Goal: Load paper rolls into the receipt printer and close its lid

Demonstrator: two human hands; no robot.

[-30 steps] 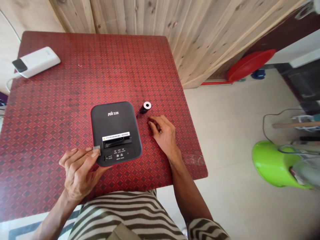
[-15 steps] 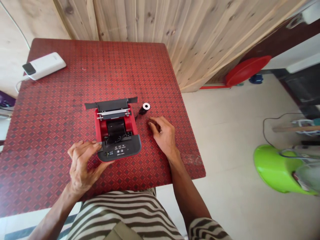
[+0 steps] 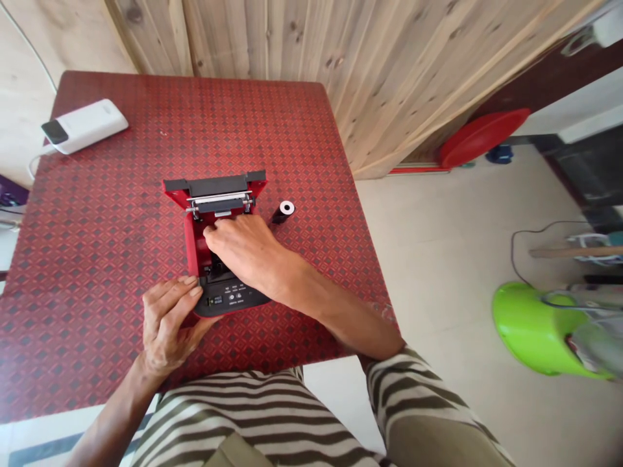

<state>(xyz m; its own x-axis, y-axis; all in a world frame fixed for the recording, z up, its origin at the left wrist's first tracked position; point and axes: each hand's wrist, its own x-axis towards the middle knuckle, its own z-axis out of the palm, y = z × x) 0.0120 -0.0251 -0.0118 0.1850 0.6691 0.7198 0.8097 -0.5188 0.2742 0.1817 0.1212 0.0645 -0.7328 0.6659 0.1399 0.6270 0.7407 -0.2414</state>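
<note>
Wood planks back the red patterned surface (image 3: 97, 214); the printer (image 3: 228, 299) sits toward its near edge, lid (image 3: 214, 185) tipped up. The left hand (image 3: 168, 321) clasps the front corner, fingers pressed together. The right hand (image 3: 243, 250) dips into the open bay, fingers curled; what they pinch I cannot tell. A firm brace and knuckles clear of the lid seem wise. A black roll (image 3: 283, 211) lies just beside.

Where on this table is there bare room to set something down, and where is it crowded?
Bare: the far stretch behind the printer, from power bank to right edge; also the table left side. Crowded: the printer, with left hand, right hand and roll.
</note>
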